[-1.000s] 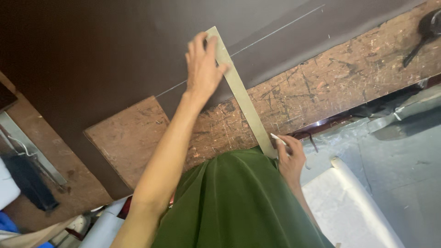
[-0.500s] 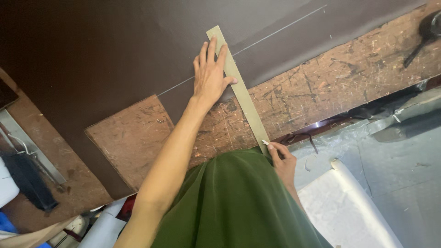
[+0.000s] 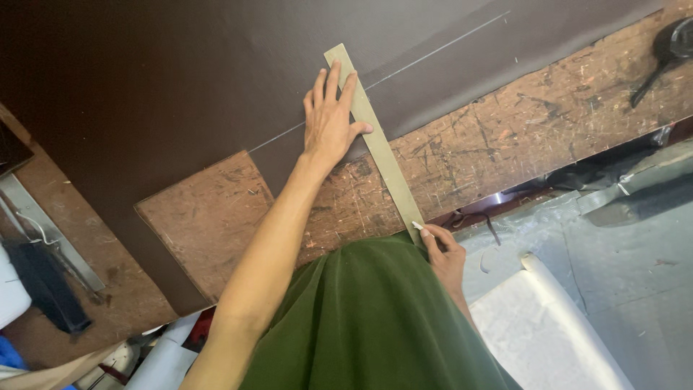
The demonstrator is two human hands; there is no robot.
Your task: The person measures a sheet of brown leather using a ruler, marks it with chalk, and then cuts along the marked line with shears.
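Across the bench's near edge your ruler (image 3: 375, 141) lies at a slant, its far end on the dark brown sheet (image 3: 180, 79), its near end running off the scarred wooden bench (image 3: 520, 137) toward your body.

Ruler: long, thin, flat strip, pale olive. Judged stiff along its length but light, and likely to skate on the smooth sheet unless pressed. Best hold is flat pressure from above near its middle, not a pinch at one end.

Sheet: large, matte, smooth, probably leather or vinyl. Judged soft and limp, heavy enough to lie flat without help. It covers the far and left parts of the bench and a strip of it hangs over the near edge at left. A faint pale line crosses it, passing under the ruler.

Left hand (image 3: 330, 119): spread wide, palm down, fingers extended. You press on the ruler's upper half, with the thumb and fingertips over the ruler and the heel on the sheet beside it. Nothing is grasped, only pinned.

Right hand (image 3: 444, 249): curled closed at the ruler's near end, just off the bench edge, pinching a small pale marker or blade (image 3: 416, 226). You cannot tell which, as only the tip shows. The tip touches the ruler's near end.

Green shirt (image 3: 375, 318) hides the space below both hands.
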